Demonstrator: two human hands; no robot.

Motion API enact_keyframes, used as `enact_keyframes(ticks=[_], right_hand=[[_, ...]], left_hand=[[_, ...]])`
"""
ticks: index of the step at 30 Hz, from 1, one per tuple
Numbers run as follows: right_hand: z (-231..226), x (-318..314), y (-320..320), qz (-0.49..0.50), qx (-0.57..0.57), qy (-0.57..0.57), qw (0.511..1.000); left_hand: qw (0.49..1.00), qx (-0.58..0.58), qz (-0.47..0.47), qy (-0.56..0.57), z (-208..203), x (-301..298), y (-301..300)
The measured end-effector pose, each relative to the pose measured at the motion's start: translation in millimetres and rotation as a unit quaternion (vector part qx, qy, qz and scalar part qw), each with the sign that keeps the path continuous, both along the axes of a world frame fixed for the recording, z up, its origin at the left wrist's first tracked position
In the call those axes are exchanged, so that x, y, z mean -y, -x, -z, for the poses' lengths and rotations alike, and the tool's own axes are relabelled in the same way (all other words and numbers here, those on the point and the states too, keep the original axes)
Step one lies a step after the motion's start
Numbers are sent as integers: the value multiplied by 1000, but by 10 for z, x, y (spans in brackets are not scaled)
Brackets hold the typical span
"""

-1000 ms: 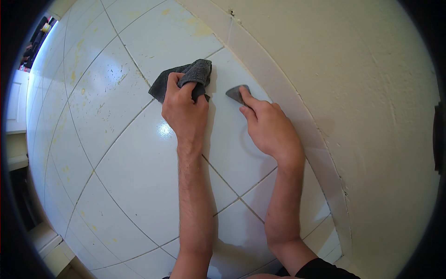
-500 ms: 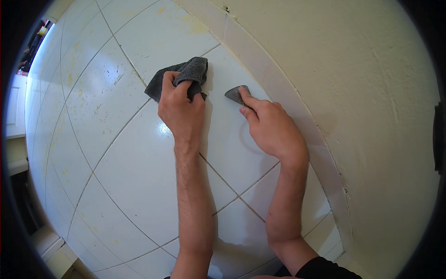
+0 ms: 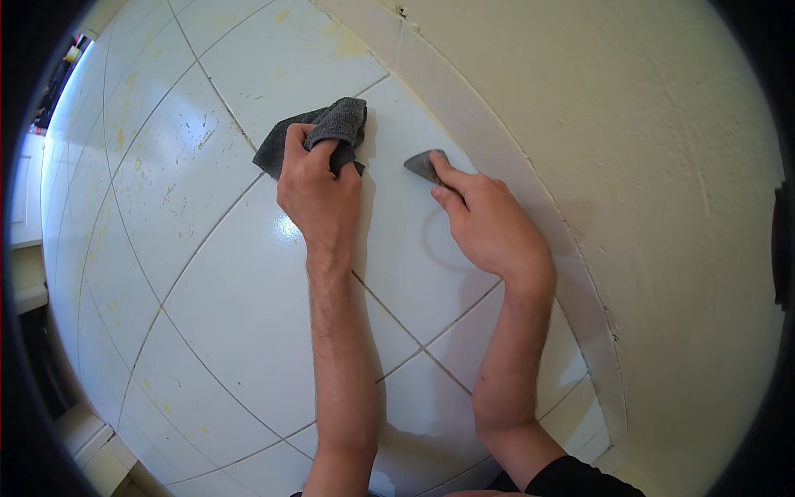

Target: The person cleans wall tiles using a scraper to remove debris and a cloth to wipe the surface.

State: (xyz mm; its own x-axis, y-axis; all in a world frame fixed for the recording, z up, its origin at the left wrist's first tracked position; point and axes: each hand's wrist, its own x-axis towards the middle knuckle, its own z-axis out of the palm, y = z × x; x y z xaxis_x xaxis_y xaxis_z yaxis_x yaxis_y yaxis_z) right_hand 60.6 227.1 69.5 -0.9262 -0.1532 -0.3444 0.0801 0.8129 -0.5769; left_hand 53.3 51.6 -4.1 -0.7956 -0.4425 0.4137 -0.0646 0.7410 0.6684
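Observation:
A crumpled dark grey cloth (image 3: pixel 337 123) is gripped in my left hand (image 3: pixel 319 195), its folds bunched between the fingers and partly spread on the white tiles. To its right, my right hand (image 3: pixel 497 228) is closed round a scraper (image 3: pixel 424 164) with a flat grey metal blade. The blade's wide edge points left and lies on or just above the tile; I cannot tell which. My index finger stretches along the blade, and the palm hides the scraper's handle.
White floor tiles (image 3: pixel 224 331) with dark grout lines spread beneath both arms. Yellowish smears and flakes (image 3: pixel 170 195) mark the tiles at the left and far side. A pale tiled skirting (image 3: pixel 497 137) and a cream wall (image 3: pixel 662 207) curve along the right. A white door or cabinet (image 3: pixel 26 190) stands at the far left.
My right hand has shifted very slightly to the right with the scraper. The left hand and cloth sit a touch further left; both hands keep their holds.

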Motion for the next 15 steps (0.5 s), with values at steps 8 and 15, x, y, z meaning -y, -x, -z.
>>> enact_keyframes(ticks=[8, 15], right_hand=[[-55, 15, 41, -2, 33, -38, 999], [-112, 72, 32, -9, 31, -41, 999]], left_hand=[[1000, 15, -2, -6, -6, -28, 5], [1000, -4, 0, 6, -4, 11, 3]])
